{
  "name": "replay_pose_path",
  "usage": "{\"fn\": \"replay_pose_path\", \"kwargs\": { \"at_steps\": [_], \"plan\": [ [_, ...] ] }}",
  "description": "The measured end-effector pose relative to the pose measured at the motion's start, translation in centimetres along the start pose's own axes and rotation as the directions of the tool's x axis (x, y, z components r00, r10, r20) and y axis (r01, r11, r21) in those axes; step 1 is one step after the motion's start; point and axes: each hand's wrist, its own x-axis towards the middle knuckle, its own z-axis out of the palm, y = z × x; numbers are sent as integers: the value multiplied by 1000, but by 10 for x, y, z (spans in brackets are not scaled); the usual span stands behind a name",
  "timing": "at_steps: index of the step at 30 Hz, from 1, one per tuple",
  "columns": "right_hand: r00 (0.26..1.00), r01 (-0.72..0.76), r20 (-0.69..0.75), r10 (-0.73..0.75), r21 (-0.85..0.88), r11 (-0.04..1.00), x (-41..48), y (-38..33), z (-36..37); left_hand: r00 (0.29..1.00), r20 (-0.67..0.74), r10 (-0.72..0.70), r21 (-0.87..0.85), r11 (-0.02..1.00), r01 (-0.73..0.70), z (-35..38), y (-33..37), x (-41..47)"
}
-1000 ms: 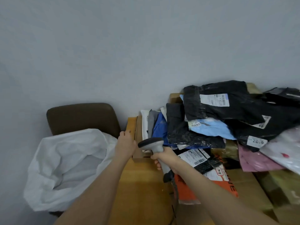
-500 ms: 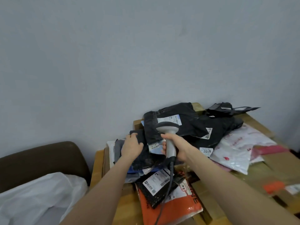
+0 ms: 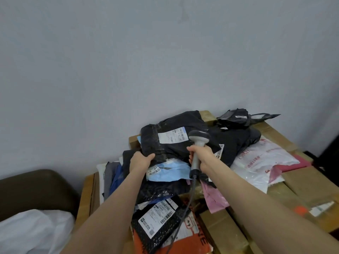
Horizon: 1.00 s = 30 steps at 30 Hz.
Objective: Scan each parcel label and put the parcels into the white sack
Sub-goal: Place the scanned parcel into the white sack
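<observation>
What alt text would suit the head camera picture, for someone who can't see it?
A person's left hand grips the edge of a black parcel atop a pile of bagged parcels, while the right hand holds a grey scanner beside its white label. A white sack lies at lower left.

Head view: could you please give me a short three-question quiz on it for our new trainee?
1. True or false: the right hand grips the scanner by its handle.
2. The left hand: A grips the top black parcel at its edge; B hangs idle; C points upward.
3. Fill in: the white sack shows at the lower ___ of the view.
Key: 1 true; 2 A; 3 left.
</observation>
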Motion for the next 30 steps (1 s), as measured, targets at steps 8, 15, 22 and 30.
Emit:
{"fn": "replay_pose_path", "kwargs": {
  "at_steps": [8,15,22,30],
  "plan": [
    [999,27,44,-26,-30,999,11,5,13,982,-131,138,146,982,-118,-27,3,1],
    [994,27,111,-20,-65,998,-4,9,41,1000,-6,-14,-173,985,12,-109,-28,-7],
    [989,16,145,19,-236,972,-29,31,70,663,599,-449,549,833,68,-146,-91,-54],
    [991,-23,117,62,-307,952,-35,67,76,967,167,191,515,820,-250,-109,-63,-14]
  ]
}}
